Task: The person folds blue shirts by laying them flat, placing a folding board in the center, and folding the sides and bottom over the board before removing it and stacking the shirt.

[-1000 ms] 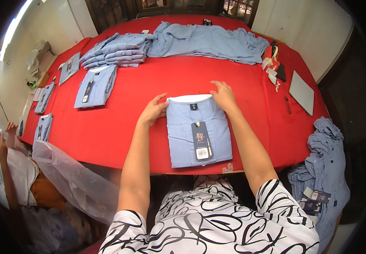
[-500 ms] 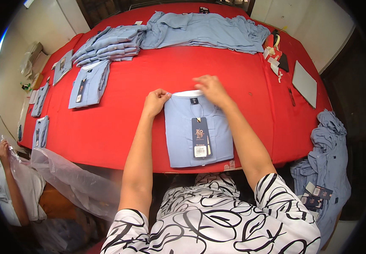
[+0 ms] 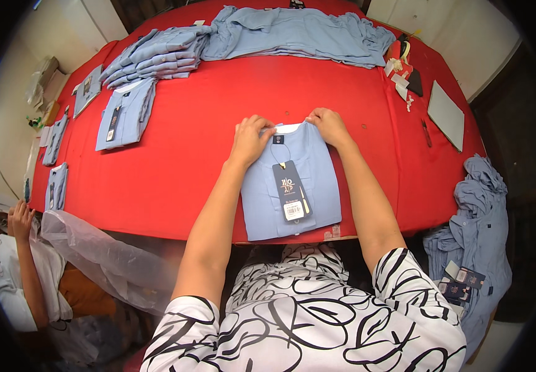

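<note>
A folded light blue shirt lies at the table's near edge, its neckline away from me. A dark hang tag on a loop of string rests on its front, slightly tilted. White board or paper shows inside the neckline. At the left of the collar, my left hand is closed on the shirt's top edge, its fingertips bent over the cloth. My right hand pinches the right shoulder corner between thumb and fingers.
On the red-covered table, folded shirts lie left, a shirt stack and spread shirts behind. A grey-white board lies right. More shirts hang at right. Another person's hand is beside plastic sheeting.
My left hand has moved inward along the collar. The right hand has gone from above the neckline to the right shoulder corner and pinches it. The hang tag has tilted.
</note>
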{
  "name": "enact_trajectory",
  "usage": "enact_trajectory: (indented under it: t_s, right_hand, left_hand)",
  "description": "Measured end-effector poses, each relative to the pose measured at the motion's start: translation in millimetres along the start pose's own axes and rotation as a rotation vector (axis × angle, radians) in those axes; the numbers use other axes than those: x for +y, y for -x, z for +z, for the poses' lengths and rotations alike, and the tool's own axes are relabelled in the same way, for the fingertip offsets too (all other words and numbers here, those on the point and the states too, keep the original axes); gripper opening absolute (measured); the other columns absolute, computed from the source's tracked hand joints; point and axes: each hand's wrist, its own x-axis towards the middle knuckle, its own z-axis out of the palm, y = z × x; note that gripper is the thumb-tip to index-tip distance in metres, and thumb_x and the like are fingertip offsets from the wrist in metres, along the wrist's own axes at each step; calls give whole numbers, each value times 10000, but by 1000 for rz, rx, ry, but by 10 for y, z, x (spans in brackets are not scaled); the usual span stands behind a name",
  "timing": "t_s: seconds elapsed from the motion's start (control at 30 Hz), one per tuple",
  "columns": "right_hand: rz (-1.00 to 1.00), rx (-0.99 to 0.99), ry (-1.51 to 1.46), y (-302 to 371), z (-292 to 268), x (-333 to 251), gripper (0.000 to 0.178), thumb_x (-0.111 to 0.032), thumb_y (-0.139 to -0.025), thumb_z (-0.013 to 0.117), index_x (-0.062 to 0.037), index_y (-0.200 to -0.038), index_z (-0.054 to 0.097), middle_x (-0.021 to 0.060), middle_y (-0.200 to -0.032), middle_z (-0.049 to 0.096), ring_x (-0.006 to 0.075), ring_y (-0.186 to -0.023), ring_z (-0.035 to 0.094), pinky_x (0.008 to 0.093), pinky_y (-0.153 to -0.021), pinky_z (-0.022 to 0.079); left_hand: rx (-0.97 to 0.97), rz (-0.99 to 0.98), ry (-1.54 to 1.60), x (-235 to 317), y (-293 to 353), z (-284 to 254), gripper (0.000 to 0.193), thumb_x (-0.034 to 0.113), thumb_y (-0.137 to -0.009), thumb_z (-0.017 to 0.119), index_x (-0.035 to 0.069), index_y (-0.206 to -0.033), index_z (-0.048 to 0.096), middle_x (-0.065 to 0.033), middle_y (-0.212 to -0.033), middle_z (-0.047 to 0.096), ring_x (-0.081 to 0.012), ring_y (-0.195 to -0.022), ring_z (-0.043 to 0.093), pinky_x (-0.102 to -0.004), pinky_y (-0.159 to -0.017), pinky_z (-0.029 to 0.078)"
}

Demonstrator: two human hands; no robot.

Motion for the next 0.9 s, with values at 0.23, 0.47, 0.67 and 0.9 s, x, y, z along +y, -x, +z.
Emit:
enact_trajectory:
  t_s: [0.23, 0.47, 0.67, 0.9]
  right_hand:
    - [18, 175, -223, 244, -27, -50, 274, -223, -885, 644, -24, -1073, 625, 135, -1012, 656, 242, -905, 631, 363, -814, 495]
    - [148, -144, -622, 652, -238, 65, 291, -101, -889, 625, -73, -1174, 573, 81, -1104, 579, 189, -924, 607, 352, -753, 533]
    - [270, -282, -815, 581, -356, 85, 429, 6, -885, 588, -54, -1308, 548, 73, -971, 570, 172, -872, 591, 309, -715, 518]
    - [216, -402, -841, 384, -415, -264, 494, 71, -841, 559, -36, -1322, 583, -37, -825, 488, 62, -719, 449, 218, -637, 417]
  left_hand:
    - [179, -136, 153, -22, 81, -194, 326, 311, -916, 627, 22, -1053, 691, -116, -1075, 660, -282, -1118, 560, -390, -972, 431]
    - [-257, -652, 233, -231, 496, -718, 506, 444, -832, 684, -27, -1016, 681, -203, -922, 703, -329, -886, 681, -437, -796, 523]
    - [-11, -559, 184, -162, 351, -405, 418, 366, -799, 722, -14, -947, 632, -199, -934, 693, -318, -937, 665, -415, -817, 511]
    - [95, -406, 914, -149, 370, -492, 437, -17, -857, 623, 27, -1288, 567, -207, -1232, 604, -262, -1103, 617, -342, -924, 505]
